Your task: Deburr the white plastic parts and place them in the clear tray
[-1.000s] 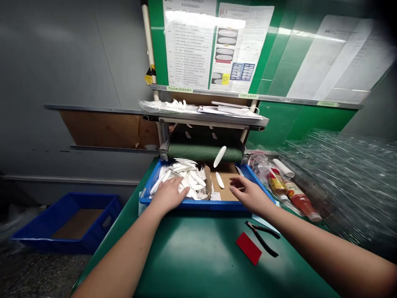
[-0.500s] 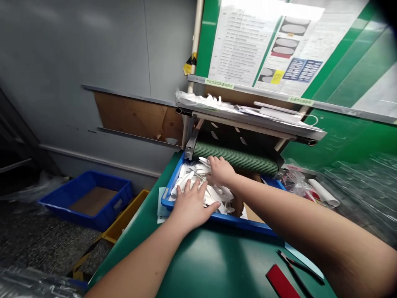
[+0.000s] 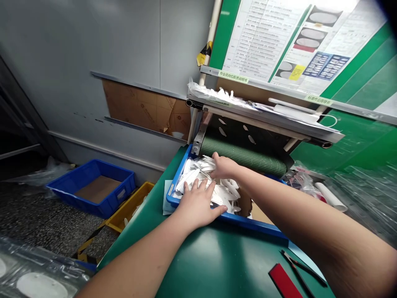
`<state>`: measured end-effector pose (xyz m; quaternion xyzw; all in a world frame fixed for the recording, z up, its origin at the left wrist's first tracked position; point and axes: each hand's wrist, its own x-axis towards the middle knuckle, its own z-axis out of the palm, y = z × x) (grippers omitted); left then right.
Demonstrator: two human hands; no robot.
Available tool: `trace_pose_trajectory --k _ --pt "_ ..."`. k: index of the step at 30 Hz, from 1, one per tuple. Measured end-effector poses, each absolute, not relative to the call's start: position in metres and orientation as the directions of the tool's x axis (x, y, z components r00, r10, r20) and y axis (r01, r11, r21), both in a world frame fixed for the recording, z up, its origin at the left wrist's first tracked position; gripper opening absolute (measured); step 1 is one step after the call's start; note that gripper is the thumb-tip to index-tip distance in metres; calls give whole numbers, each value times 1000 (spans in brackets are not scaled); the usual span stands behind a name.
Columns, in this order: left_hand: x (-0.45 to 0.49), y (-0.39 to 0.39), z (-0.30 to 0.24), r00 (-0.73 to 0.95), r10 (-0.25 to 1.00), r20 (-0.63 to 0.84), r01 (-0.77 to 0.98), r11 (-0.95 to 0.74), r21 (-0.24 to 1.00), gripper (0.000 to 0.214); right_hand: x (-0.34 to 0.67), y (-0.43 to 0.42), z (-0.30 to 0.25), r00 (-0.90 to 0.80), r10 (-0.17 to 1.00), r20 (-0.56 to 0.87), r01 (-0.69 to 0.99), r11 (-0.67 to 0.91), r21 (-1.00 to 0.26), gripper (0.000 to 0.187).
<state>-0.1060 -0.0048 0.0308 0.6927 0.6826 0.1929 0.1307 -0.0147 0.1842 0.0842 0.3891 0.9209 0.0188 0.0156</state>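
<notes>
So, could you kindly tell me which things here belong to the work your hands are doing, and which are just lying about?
In the work: left hand, right hand, white oval pieces, blue tray, green belt.

Lying about: black-handled pliers, red strip, blue crate, yellow bin.

Green-topped workbench [image 3: 217, 265], seen from the person's place

A blue plastic tray [image 3: 248, 225] stands at twelve o'clock, a pale blue sheet [image 3: 167, 203] touching its ten o'clock side. Black-handled side cutters [image 3: 297, 271] and a red strip [image 3: 283, 281] lie at four o'clock, just beside a second pale blue sheet [image 3: 305, 260].
</notes>
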Motion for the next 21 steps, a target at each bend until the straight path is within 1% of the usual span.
trace_pose_trajectory --k 5,8,10,14,16,18,19,21 --pt "-106 -5 31 -18 993 114 890 -36 455 96 3 183 87 -742 668 54 667 744 -33 69" --pt "-105 -4 29 -36 990 133 883 -31 469 88 17 175 96 -747 660 77 656 751 -75 56" --pt "-104 -4 28 -53 986 156 876 -29 482 83 28 169 106 -748 654 112 645 757 -108 51" --pt "-106 -3 31 -94 975 202 846 -29 533 80 47 154 121 -757 621 203 599 784 -164 60" --pt "-112 -2 36 -148 969 201 816 5 578 64 54 146 117 -787 591 175 565 805 -179 66" --pt "-121 -1 42 -241 949 203 781 66 620 41 58 140 106 -828 552 93 531 827 -184 75" --pt "-125 0 44 -292 932 215 766 93 636 34 59 137 99 -845 532 52 516 837 -184 79" --pt "-130 0 47 -354 897 263 750 104 653 36 62 131 90 -864 504 -1 495 849 -185 85"
